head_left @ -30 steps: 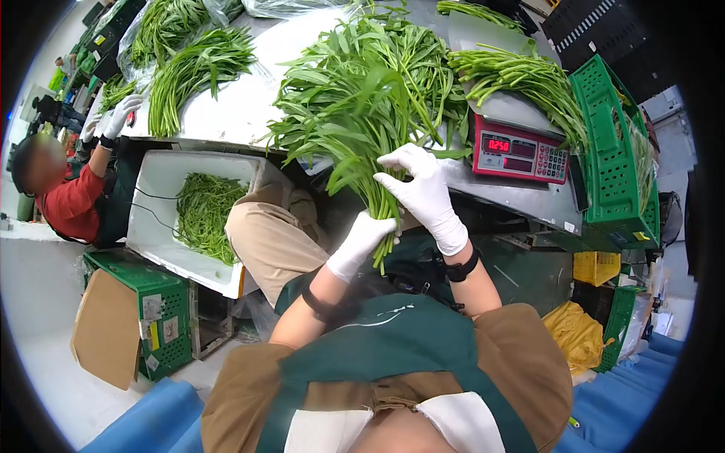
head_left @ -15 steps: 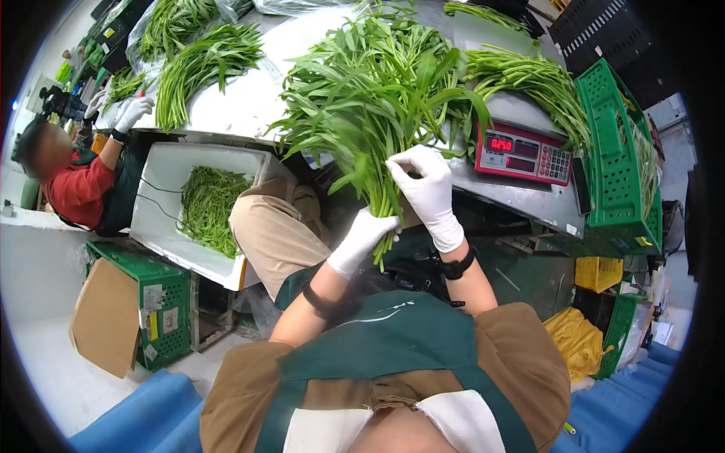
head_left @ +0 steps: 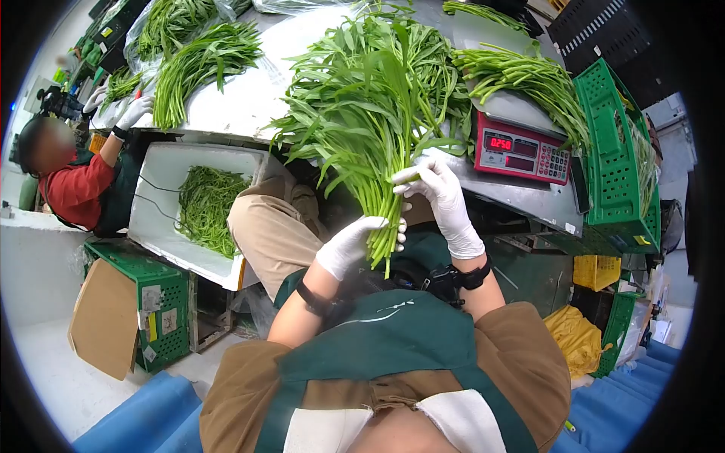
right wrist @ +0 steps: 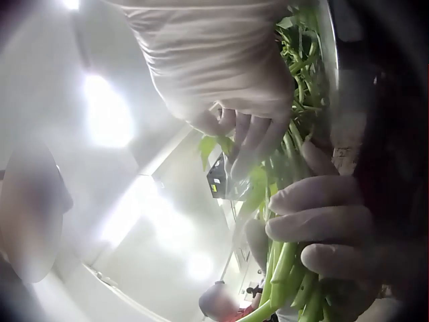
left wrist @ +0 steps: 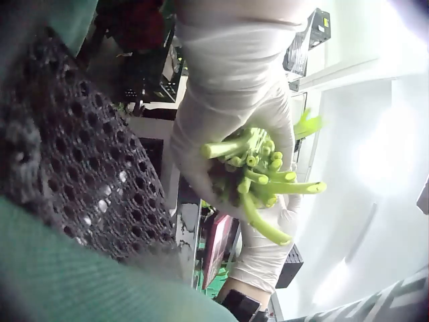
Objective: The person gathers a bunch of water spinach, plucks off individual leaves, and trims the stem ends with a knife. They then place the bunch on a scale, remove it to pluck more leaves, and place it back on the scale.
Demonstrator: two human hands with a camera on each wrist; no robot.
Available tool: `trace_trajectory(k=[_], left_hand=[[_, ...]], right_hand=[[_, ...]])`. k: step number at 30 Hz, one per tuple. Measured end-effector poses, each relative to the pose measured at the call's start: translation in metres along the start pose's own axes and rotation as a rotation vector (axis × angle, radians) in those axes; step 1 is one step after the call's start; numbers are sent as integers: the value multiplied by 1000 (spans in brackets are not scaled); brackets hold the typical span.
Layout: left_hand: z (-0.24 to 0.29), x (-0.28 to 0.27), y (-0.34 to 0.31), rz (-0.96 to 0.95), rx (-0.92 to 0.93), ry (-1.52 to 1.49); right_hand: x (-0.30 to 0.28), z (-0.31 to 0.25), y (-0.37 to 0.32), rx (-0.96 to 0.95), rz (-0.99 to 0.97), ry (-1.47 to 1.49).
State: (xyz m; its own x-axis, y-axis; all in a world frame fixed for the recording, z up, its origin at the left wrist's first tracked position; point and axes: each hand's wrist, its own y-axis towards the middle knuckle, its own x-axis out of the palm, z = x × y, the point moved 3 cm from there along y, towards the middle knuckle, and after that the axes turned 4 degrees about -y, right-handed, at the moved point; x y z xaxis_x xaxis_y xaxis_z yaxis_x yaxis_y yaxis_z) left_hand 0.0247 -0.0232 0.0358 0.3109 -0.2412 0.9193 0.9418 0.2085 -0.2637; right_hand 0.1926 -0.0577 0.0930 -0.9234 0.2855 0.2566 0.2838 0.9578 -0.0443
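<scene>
My white-gloved left hand grips a bunch of leafy water spinach low on its stems. The bunch leans away over the table edge, leaves outward. Cut stem ends stick out of the fist in the left wrist view, a few longer than others. Just right of the bunch, my gloved right hand pinches a green stem between thumb and fingers. Leaf tips show beside those fingers in the right wrist view. Behind the bunch lies a large heap of the same greens.
A red digital scale bears more water spinach. Right of it stands a green crate. A white foam box with loose greens is at left, below the table. Beyond it sits another person in red.
My right hand has shifted slightly down and its fingers have closed on a stem. The left hand's fingers have loosened a little around the bunch, which stays in place.
</scene>
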Motion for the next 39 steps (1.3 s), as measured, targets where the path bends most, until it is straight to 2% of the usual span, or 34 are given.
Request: trace_trajectory(k=[2, 3, 6, 11, 14, 16, 17, 18, 19, 20, 23, 25, 26, 27, 28, 30, 34, 35, 39], left_hand=[[-1, -2, 2, -5, -6, -16], [-1, -1, 2, 36, 32, 64], [-4, -1, 7, 159, 133, 281], [-14, 0, 14, 317, 242, 483], [-15, 2, 14, 361, 261, 491], [-14, 1, 12, 368, 257, 484], [-14, 0, 13, 368, 249, 489], [-14, -2, 15, 368, 241, 492], [-14, -3, 15, 339, 233, 482], [-15, -4, 14, 355, 216, 484], [-13, 2, 22, 359, 211, 460], [-15, 2, 22, 395, 192, 475], [-11, 0, 21, 436, 158, 538], [-11, -1, 20, 393, 234, 510], [-10, 0, 19, 380, 305, 514], [-9, -1, 14, 533, 150, 599], [-10, -5, 12, 472, 320, 649], [-12, -4, 13, 463, 446, 675], [-18, -8, 20, 429, 495, 638]], right_hand=[[-4, 3, 2, -8, -56, 13], [-4, 3, 0, 10, -24, -16], [11, -32, -14, -126, 82, -792], [8, -27, -15, -403, 111, -1187], [6, -31, -19, -419, 69, -1298], [8, -46, -24, -329, 147, -1012], [11, -65, -27, -417, 269, -873], [14, -86, -31, -654, 451, -865], [17, -97, -36, -827, 605, -706], [22, -105, -42, -956, 677, -467], [130, -107, -27, -877, -110, -414], [184, -80, -27, -791, -597, -675], [197, -64, -30, -743, -767, -821], [198, -54, -30, -718, -836, -887], [188, -54, -29, -721, -812, -856], [142, -49, -23, -962, -428, -676], [41, -32, 0, -604, 183, -1033], [34, -28, 0, -567, 175, -1052], [23, -10, -9, -371, 180, -1113]])
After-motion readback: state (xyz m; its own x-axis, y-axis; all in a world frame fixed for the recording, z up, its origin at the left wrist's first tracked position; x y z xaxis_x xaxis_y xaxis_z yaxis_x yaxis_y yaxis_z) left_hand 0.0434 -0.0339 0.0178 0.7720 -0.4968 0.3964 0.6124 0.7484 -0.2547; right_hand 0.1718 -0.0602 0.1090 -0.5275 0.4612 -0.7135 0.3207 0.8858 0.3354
